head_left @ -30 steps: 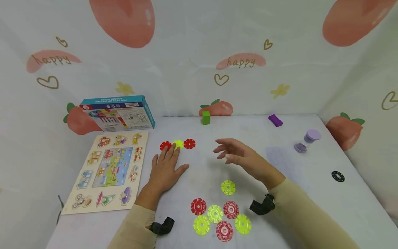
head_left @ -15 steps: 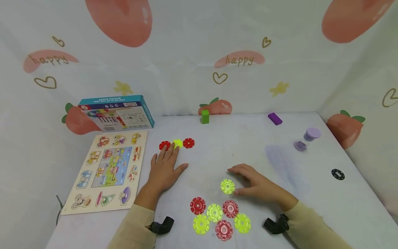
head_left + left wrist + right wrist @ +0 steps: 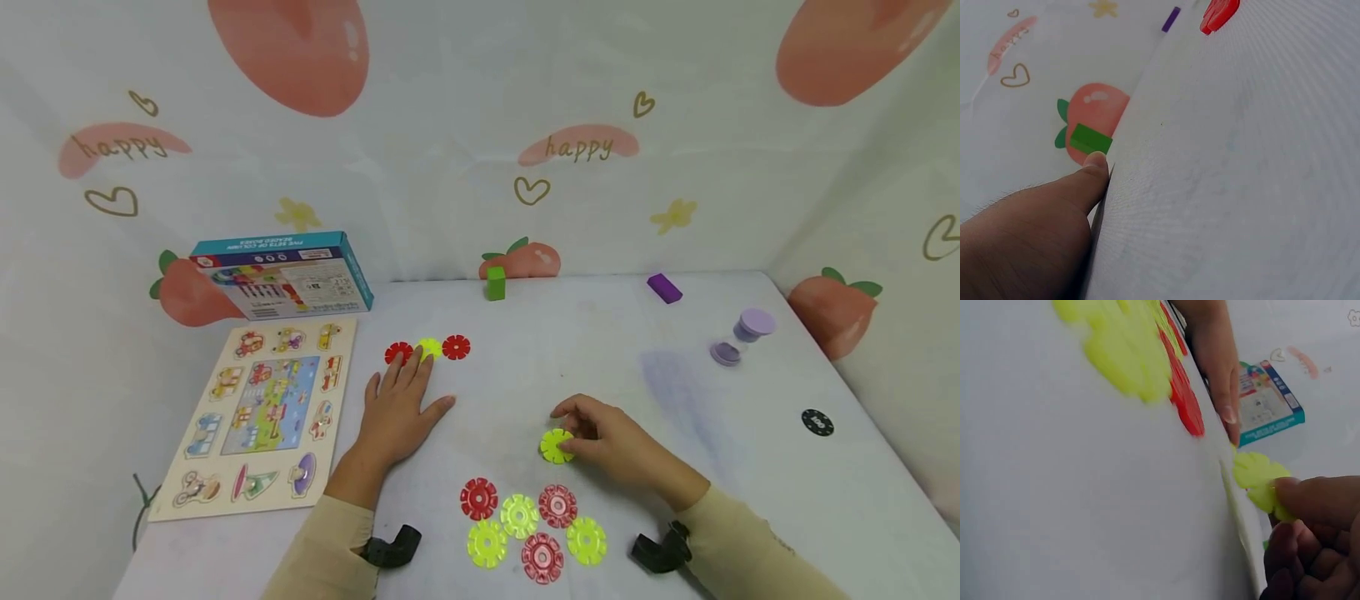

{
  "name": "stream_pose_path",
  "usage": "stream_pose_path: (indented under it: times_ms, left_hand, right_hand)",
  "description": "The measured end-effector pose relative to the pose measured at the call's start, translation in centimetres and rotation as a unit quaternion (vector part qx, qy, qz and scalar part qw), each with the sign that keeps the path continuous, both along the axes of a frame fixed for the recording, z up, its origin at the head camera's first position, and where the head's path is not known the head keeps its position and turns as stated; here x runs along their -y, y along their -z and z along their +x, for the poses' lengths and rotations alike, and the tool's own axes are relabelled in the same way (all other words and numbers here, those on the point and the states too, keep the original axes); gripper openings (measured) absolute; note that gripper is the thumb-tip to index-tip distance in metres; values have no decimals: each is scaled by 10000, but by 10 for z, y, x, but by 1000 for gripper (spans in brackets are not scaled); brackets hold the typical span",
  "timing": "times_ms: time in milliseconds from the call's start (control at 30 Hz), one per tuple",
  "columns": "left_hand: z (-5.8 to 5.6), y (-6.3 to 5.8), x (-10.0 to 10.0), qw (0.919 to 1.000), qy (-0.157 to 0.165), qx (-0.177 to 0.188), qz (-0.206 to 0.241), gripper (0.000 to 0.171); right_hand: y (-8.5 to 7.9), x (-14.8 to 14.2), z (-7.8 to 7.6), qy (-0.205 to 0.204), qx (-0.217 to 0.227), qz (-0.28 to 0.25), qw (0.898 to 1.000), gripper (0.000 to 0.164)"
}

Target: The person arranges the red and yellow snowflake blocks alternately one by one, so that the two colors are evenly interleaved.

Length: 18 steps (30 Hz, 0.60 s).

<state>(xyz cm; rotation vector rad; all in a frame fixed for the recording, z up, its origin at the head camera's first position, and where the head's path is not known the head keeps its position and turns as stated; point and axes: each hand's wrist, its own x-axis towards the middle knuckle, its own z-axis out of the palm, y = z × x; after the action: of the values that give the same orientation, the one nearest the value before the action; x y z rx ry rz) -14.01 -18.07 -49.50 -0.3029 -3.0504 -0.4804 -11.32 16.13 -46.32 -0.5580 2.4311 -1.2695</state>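
My right hand (image 3: 618, 442) pinches a yellow-green notched plastic disc (image 3: 553, 447) by its edge, between thumb and fingers. In the right wrist view this disc (image 3: 1259, 478) is tilted up off the white cloth. My left hand (image 3: 397, 412) rests flat with fingers spread. Its fingertips touch the middle yellow-green disc (image 3: 431, 344) of a short row, with a red disc (image 3: 397, 351) on the left and another red disc (image 3: 456, 347) on the right. Nearer the front lies a group of several discs, among them a red disc (image 3: 478, 498) and a yellow-green disc (image 3: 518, 516).
On the left lies a wooden peg puzzle board (image 3: 341, 400), with a cardboard box (image 3: 300, 279) behind it. A green block (image 3: 496, 283) and a purple block (image 3: 664, 288) stand at the back. A lilac hourglass (image 3: 742, 335) and a black chip (image 3: 817, 422) are on the right.
My right hand came down toward the front, took hold of the lone yellow-green disc and moved it slightly right. My left hand stayed in place.
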Motion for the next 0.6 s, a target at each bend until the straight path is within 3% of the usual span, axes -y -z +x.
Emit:
stream_pose_path:
  times_ms: [100, 300, 600]
  left_hand:
    - [1, 0, 0, 10000, -26, 18, 9, 83]
    - [1, 0, 1, 10000, -41, 64, -6, 83]
    - [0, 0, -1, 10000, -25, -14, -30, 84]
  right_hand:
    - [-2, 5, -13, 234, 74, -175, 9995, 14]
    - [0, 30, -55, 825, 750, -883, 9898, 16]
    - [11, 78, -106, 1574, 1029, -1029, 9768, 14]
